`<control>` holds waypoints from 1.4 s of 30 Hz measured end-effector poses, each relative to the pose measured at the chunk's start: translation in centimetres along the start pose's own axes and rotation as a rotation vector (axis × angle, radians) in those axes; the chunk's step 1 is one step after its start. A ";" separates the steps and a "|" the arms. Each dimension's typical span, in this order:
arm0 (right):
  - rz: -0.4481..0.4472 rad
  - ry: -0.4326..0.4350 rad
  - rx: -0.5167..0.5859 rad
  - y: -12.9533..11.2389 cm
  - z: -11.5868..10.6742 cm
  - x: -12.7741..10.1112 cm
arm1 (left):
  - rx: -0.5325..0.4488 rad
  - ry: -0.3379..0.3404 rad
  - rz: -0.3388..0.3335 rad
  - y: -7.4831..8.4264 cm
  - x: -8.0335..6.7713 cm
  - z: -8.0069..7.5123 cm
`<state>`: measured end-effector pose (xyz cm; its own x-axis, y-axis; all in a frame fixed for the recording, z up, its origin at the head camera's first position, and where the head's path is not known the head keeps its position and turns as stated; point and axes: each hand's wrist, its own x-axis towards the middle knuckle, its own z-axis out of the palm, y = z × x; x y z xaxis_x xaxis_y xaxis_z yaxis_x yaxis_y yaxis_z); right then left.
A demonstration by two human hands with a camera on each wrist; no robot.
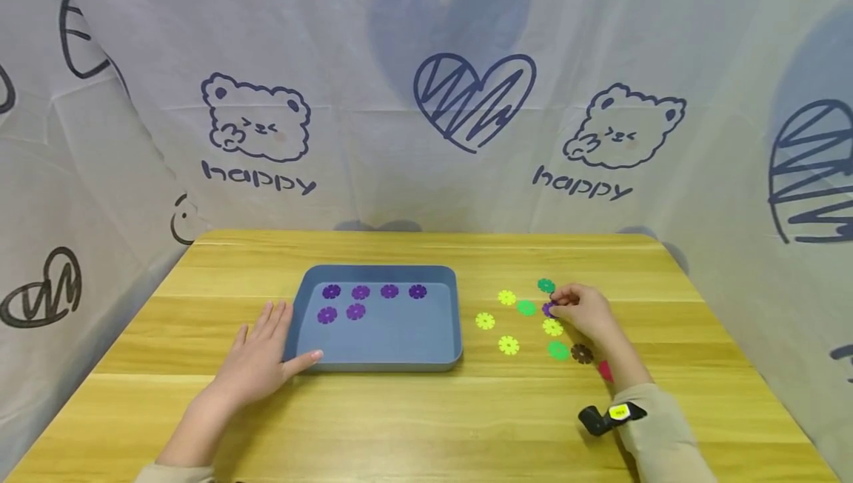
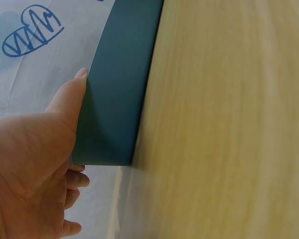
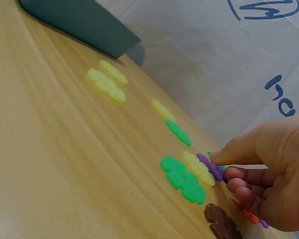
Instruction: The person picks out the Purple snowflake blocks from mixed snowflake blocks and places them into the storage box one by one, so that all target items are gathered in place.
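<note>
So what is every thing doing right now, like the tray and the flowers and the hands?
Blue tray: flat on the table, holding six purple flowers in two rows.
Left hand: open, thumb against the tray's near corner.
Right hand: pinching a purple flower.
Yellow flowers: lying loose on the table.
Green flowers: lying loose.
Brown flower: lying loose near the right wrist.

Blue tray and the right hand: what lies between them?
Head view: loose flower discs between blue tray and right hand, namely yellow discs and a green disc.
</note>
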<state>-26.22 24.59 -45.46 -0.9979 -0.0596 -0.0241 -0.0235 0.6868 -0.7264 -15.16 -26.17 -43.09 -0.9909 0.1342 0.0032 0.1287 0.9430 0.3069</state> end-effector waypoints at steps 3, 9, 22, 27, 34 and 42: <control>-0.011 0.008 -0.033 0.0 0.3 0.0 | -0.002 -0.002 -0.001 0.1 0.0 0.0; -0.032 0.016 -0.104 -0.4 0.7 -0.1 | -0.002 -0.010 -0.005 0.0 0.0 0.0; -0.032 -0.006 -0.112 -1.1 0.6 -0.3 | 0.009 -0.004 -0.006 0.3 -0.2 -0.3; 0.006 -0.001 0.002 -0.3 0.3 0.0 | 0.005 -0.001 -0.005 0.3 -0.2 -0.2; 0.010 -0.065 0.179 -0.8 -0.5 -0.2 | -0.003 -0.002 -0.008 0.3 -0.3 -0.3; -0.012 -0.079 0.321 -3.8 -0.4 -0.7 | -0.011 0.002 -0.002 0.2 -0.3 -0.2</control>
<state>-25.47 22.31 -42.41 -0.9897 -0.1310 -0.0583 -0.0027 0.4234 -0.9059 -14.86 -26.09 -42.81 -0.9913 0.1315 0.0049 0.1262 0.9397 0.3177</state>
